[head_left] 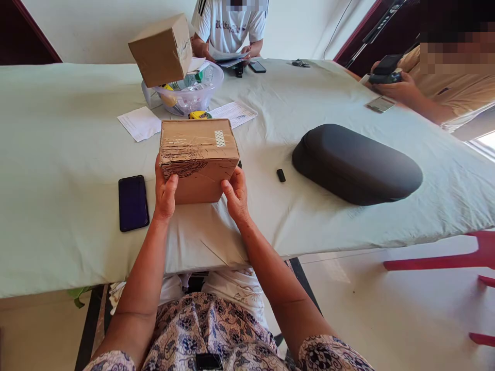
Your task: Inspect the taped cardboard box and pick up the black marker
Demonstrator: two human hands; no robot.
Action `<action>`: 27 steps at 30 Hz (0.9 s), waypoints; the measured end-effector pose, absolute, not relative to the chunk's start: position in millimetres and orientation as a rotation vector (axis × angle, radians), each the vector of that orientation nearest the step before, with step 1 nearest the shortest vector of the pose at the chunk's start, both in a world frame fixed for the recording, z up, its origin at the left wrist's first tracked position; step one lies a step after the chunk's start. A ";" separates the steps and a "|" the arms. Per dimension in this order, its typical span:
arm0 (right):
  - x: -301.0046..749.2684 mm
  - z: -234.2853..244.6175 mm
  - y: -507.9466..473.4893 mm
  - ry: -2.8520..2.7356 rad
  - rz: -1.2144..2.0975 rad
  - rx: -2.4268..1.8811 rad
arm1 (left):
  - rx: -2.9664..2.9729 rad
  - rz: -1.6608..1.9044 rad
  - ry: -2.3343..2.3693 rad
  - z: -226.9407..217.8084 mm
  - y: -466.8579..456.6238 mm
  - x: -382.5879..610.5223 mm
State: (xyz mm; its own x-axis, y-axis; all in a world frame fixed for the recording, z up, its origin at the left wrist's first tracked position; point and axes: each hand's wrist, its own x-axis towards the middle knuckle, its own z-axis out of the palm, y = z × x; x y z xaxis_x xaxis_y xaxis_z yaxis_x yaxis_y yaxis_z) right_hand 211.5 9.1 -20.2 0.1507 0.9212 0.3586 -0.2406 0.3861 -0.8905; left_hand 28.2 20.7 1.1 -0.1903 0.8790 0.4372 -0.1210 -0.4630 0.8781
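Note:
A brown cardboard box [199, 154], wrapped in clear tape with a small white patch on its top, stands on the pale green cloth of the table [58, 170] right in front of me. My left hand [165, 193] grips its near left corner, thumb up on the front face. My right hand [235, 195] holds the near right corner, fingers curled against the side. A black phone [133, 202] lies flat just left of my left hand.
A black oval case [356, 164] lies to the right, a small black piece [281, 175] beside it. Behind the box are paper slips [139, 123], a yellow tape measure [200, 115], a clear bowl [191, 90] with a second carton [162, 50]. Two other people sit across and at right.

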 end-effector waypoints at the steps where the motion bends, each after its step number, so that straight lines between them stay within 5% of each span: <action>1: 211.8 -20.6 9.4 -1.098 0.972 -0.783 | 1.334 1.747 0.923 -0.4 21.1 29.2; 27: 223.8 -33.0 21.5 -1.275 0.580 -0.983 | 1.580 1.629 1.149 -32.0 18.4 46.0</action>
State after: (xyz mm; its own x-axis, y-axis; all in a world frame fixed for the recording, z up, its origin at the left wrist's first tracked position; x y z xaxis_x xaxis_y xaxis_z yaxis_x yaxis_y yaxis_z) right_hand 223.8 21.5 -33.0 0.2367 0.8232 0.5160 0.1524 0.4930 -0.8566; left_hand 46.0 18.4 -32.0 -0.1216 0.8731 0.4722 0.1521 -0.4537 0.8781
